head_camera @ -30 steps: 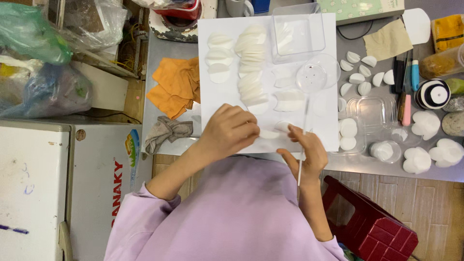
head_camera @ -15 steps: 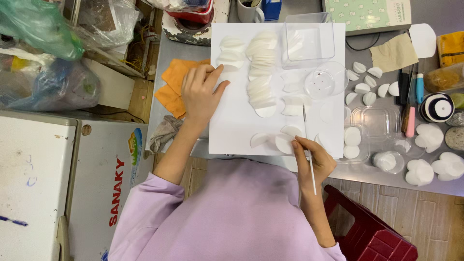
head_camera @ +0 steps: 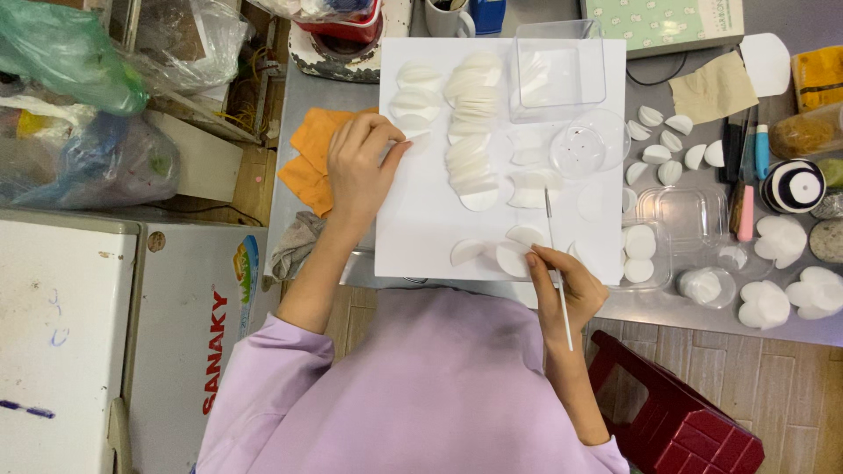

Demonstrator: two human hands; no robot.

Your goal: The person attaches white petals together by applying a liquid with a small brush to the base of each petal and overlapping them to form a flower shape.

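Thin white stick [head_camera: 555, 263] pinched in right hand [head_camera: 562, 285], tip lying over white sheet [head_camera: 421, 219] near half-round petals [head_camera: 505, 254] at its lower edge. Left hand [head_camera: 360, 167] half curled at sheet's left edge, fingertips on a petal [head_camera: 413, 133], partly over orange cloths [head_camera: 309, 158]. Clear box [head_camera: 560, 70] and dome [head_camera: 588, 145] toward sheet's top right on table [head_camera: 694, 303].

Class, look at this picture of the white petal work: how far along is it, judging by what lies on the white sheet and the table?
Done: shaped white blooms sit at the table's right. In hand: the right hand holds a thin stick by a petal, and the left hand reaches the upper petals. Left: a long overlapping row of loose petals on the white sheet.
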